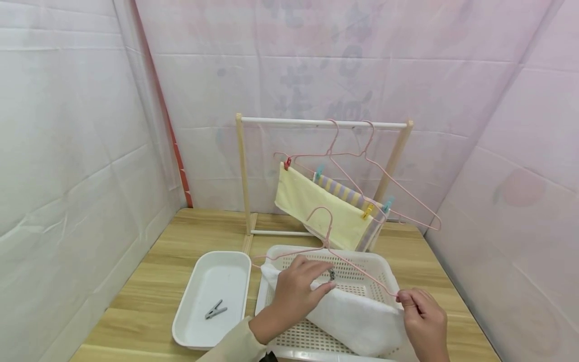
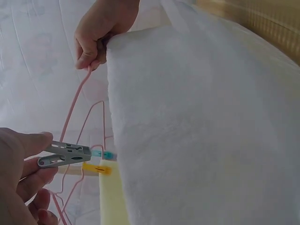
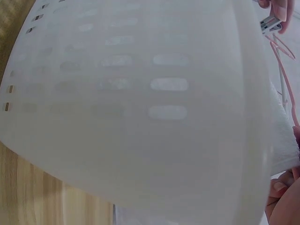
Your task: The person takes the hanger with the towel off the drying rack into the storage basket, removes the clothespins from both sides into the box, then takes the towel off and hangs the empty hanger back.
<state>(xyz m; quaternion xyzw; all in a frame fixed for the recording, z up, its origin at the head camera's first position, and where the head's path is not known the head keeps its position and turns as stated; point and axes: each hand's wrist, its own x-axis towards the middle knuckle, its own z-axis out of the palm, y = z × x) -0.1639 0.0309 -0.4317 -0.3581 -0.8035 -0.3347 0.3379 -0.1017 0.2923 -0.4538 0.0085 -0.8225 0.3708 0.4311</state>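
My left hand (image 1: 293,290) pinches a grey clothespin (image 2: 65,154) between thumb and fingers, above the basket and apart from the cloth. A pink wire hanger (image 1: 327,243) is held up in front of the rack, its hook free of the bar. At its right end my right hand (image 1: 424,319) grips the wire together with a corner of a white towel (image 1: 362,314). The towel droops along the hanger's lower side over the white basket (image 1: 384,266). In the right wrist view the basket's wall hides most of the towel.
Behind stands a rack with a white bar (image 1: 289,121). Two pink hangers hang there, carrying a yellow towel (image 1: 316,201) and a striped towel (image 1: 341,191) fastened with coloured clothespins. Left of the basket, a white tray (image 1: 226,276) holds one grey clothespin (image 1: 215,309).
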